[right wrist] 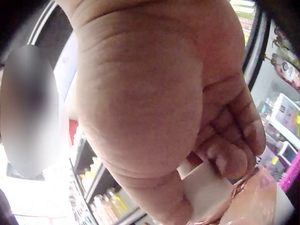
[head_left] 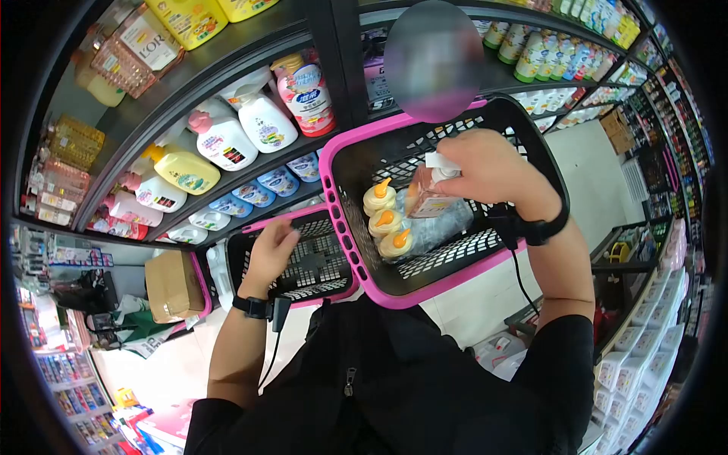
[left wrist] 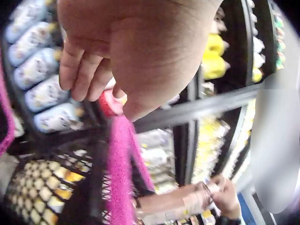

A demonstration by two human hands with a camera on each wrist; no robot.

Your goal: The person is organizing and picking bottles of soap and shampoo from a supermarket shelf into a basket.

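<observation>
My right hand (head_left: 489, 167) grips a bottle of pink liquid (head_left: 428, 197) by its white pump top (right wrist: 206, 190), thumb on one side and fingers curled on the other. The bottle is inside the large black basket with a pink rim (head_left: 409, 296). Beside it in the basket stand three cream bottles (head_left: 385, 221) with orange pump tops, next to clear plastic-wrapped items (head_left: 447, 226). Above a second, smaller-looking black basket (head_left: 311, 262) is my left hand (head_left: 269, 254), fingers loosely bent with nothing in them.
Shelves of white and yellow pump bottles (head_left: 224, 140) curve along the left and front. A white jug (head_left: 220, 273) sits at the second basket's left end, near a cardboard box (head_left: 173, 284). Stacked white packs (head_left: 641, 326) stand at right. A person is close beyond the large basket.
</observation>
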